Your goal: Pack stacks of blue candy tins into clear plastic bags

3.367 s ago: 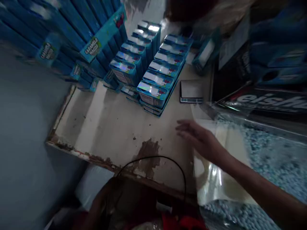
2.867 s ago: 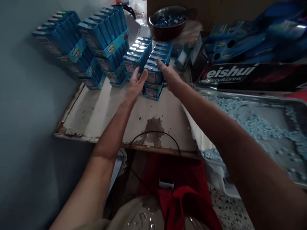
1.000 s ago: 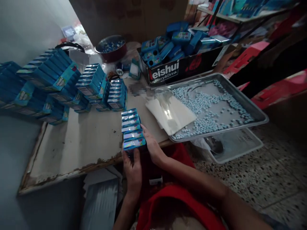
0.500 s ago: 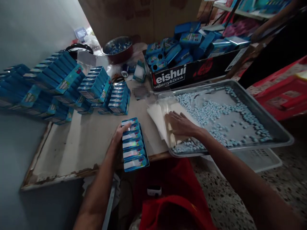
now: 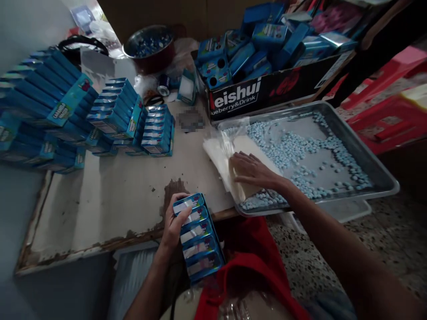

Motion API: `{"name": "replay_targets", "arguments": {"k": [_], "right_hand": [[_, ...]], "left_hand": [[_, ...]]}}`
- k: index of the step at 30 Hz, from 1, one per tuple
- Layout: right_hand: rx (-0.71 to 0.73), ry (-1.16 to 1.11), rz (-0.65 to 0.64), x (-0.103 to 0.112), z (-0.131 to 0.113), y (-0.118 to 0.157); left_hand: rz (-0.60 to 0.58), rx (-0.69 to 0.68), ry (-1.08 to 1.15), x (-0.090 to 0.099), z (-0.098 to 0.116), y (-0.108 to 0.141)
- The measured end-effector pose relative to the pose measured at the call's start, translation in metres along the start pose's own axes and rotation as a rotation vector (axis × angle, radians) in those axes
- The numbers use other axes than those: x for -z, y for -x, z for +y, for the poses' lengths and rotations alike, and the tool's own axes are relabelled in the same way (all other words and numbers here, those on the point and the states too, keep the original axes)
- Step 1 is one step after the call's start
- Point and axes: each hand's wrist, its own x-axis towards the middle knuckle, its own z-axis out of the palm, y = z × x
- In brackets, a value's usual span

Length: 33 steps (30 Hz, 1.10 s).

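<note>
My left hand [image 5: 175, 222] grips a blue display box [image 5: 199, 238] packed with a row of small blue packs, tilted over the table's front edge. Flat on a stack of clear plastic bags and pale sheets [image 5: 222, 166] lies my right hand [image 5: 251, 171], its fingers spread. That stack rests partly on the left end of a metal tray [image 5: 388, 184], which holds many pale blue candies [image 5: 293, 153].
Filled blue boxes [image 5: 70, 106] are stacked at the left. A black carton [image 5: 253, 100] of blue boxes stands behind the tray. A metal bowl [image 5: 150, 49], a can [image 5: 163, 84] and red stools [image 5: 383, 115] are farther out. A person's arm [image 5: 383, 24] shows at top right.
My left hand has brought the blue display box down and closer to my body, off the table's front edge. My right hand stays on the bags. The view has shifted slightly.
</note>
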Motion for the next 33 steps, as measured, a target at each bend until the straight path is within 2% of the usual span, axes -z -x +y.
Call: {"name": "replay_targets", "arguments": {"k": [4, 7, 9, 12, 16, 19, 20, 21, 23, 25, 26, 27, 29, 33], "right_hand": [[0.012, 0.054, 0.104, -0.008, -0.02, 0.018], [-0.011, 0.175, 0.075, -0.016, -0.032, 0.02], [0.006, 0.201, 0.058, -0.019, -0.033, 0.018], [-0.068, 0.115, 0.132, -0.018, -0.03, 0.018], [-0.334, -0.113, 0.301, -0.001, -0.033, 0.028], [-0.411, -0.202, 0.499, 0.019, -0.052, 0.026], [-0.399, -0.168, 0.548, 0.025, -0.063, 0.021], [-0.374, -0.103, 0.58, 0.03, -0.076, 0.013], [-0.271, 0.1, 0.545, 0.035, -0.105, -0.01], [-0.131, 0.274, 0.414, 0.033, -0.134, -0.037], [-0.053, 0.331, 0.328, 0.029, -0.146, -0.049], [0.023, 0.373, 0.242, 0.025, -0.157, -0.06], [0.147, 0.436, 0.1, 0.013, -0.171, -0.076], [0.268, 0.494, -0.035, -0.006, -0.179, -0.088]], "left_hand": [[0.026, -0.011, -0.025, 0.009, -0.003, 0.012], [0.046, 0.006, -0.026, 0.013, -0.002, 0.015], [0.019, 0.01, -0.07, 0.017, 0.003, 0.013], [-0.113, -0.019, -0.227, 0.027, 0.014, 0.005], [-0.34, -0.03, -0.353, 0.047, 0.025, -0.008], [-0.495, -0.035, -0.395, 0.057, 0.024, -0.015], [-0.499, -0.07, -0.379, 0.057, 0.024, -0.017], [-0.446, -0.144, -0.364, 0.057, 0.024, -0.019], [-0.173, -0.434, -0.415, 0.053, 0.028, -0.024], [0.164, -0.837, -0.624, 0.048, 0.038, -0.03], [0.283, -1.02, -0.774, 0.046, 0.045, -0.034], [0.341, -1.16, -0.923, 0.046, 0.052, -0.039], [0.3, -1.285, -1.181, 0.05, 0.065, -0.052], [0.042, -1.268, -1.476, 0.065, 0.068, -0.079]]}}
